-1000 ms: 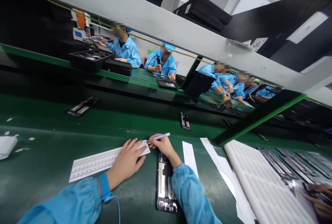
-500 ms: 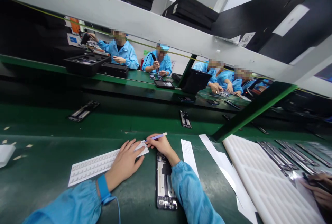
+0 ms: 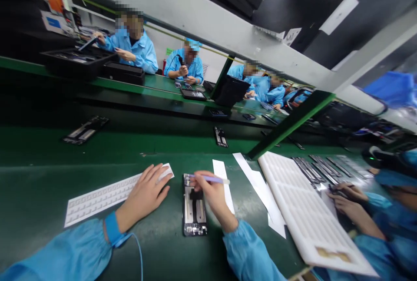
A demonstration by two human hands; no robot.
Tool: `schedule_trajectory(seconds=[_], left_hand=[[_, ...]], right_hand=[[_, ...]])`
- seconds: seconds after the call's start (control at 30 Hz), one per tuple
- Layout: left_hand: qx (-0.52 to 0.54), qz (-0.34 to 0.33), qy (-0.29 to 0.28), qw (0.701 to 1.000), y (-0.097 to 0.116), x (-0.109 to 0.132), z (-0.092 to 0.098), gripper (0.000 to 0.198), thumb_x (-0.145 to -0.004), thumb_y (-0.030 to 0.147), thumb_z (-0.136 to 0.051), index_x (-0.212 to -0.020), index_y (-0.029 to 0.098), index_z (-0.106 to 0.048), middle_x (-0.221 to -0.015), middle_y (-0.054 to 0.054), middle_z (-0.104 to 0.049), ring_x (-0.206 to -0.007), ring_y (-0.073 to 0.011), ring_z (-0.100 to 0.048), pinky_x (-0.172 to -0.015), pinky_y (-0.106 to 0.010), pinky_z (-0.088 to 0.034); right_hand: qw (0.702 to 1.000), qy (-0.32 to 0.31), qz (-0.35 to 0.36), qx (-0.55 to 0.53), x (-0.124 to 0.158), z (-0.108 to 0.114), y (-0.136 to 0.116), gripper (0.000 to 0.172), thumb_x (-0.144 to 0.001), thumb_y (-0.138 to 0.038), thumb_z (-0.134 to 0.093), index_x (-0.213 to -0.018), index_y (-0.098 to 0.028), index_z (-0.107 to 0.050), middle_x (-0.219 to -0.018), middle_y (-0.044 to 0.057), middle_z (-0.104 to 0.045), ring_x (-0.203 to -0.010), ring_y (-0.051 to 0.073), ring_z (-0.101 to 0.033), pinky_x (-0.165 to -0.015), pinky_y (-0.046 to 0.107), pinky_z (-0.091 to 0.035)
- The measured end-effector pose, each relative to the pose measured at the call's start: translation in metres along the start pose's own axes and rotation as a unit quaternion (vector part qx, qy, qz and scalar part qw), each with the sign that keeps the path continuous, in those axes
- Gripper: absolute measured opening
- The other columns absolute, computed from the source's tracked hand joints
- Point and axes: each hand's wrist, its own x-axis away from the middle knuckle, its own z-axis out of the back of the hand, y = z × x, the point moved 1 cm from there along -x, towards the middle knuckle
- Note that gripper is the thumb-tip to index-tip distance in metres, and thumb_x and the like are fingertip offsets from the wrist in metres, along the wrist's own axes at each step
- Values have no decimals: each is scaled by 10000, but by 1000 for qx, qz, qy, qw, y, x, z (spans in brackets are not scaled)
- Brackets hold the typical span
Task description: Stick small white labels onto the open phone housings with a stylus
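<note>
My left hand (image 3: pixel 145 192), fingers stretched out, lies on the right part of a white sheet (image 3: pixel 97 198) with rows of small pale stickers. A blue strap with a cord circles that wrist. Between the fingers of my right hand (image 3: pixel 211 192) is a slim purple pen-like tool (image 3: pixel 213 179) with a pale end. The hand hovers at the upper end of an opened phone body (image 3: pixel 194 211), which lies on the green bench. The tool's working tip is hidden by the fingers or too small to make out.
Right of the phone lie a second sticker sheet (image 3: pixel 221 172), white paper strips (image 3: pixel 257 190) and a white ridged foam tray (image 3: pixel 302 211). Other phone bodies (image 3: pixel 220 137) lie farther back. A green post (image 3: pixel 289 124) slants up. A co-worker's hands (image 3: pixel 348 203) are at the right.
My right hand has moved from the sticker sheet's right end to the top of the phone, carrying the purple tool. My left hand stays on the sheet. The view has shifted right.
</note>
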Motion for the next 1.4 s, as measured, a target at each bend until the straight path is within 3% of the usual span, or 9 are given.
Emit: schedule_trajectory(seconds=[0.13, 0.27, 0.43, 0.9, 1.4], left_hand=[[72, -83, -50, 993, 40, 17, 4, 338, -972, 290, -443, -1283, 236, -562, -1382, -66, -515, -1324, -256, -426, -1141, -498, -332], [100, -133, -103, 981, 80, 34, 5, 350, -954, 280, -476, -1296, 255, -546, -1412, -52, -489, -1346, -239, -407, -1173, -476, -299], [86, -156, -107, 978, 95, 40, 5, 386, -937, 269, -514, -1322, 250, -532, -1411, -58, -498, -1333, -259, -425, -1149, -493, -330], [94, -119, -109, 982, 95, 38, 4, 286, -906, 268, -546, -1186, 224, -579, -1355, -63, -523, -1341, -270, -401, -1150, -514, -307], [85, -110, -117, 983, 94, 38, 0, 350, -904, 309, -563, -1239, 209, -547, -1354, -65, -536, -1311, -263, -444, -1142, -506, -335]], right_hand=[[998, 25, -61, 21, 78, 46, 21, 383, -719, -538, -797, -818, -173, -734, -699, 97, -751, -583, 241, -702, -523, 332, -568], [995, 25, -80, 45, 114, 68, 33, 382, -719, -551, -796, -808, -183, -756, -694, 107, -757, -600, 259, -713, -585, 365, -594], [996, 22, -73, 42, 113, 67, 26, 411, -701, -564, -803, -791, -166, -753, -685, 104, -758, -598, 252, -719, -590, 355, -602], [997, 5, -80, -1, 112, 57, 27, 374, -722, -512, -815, -816, -157, -743, -697, 83, -762, -597, 200, -719, -593, 284, -594], [996, -22, -80, 6, 114, 55, 28, 342, -774, -482, -786, -860, -153, -754, -739, 92, -769, -630, 207, -726, -622, 296, -598]])
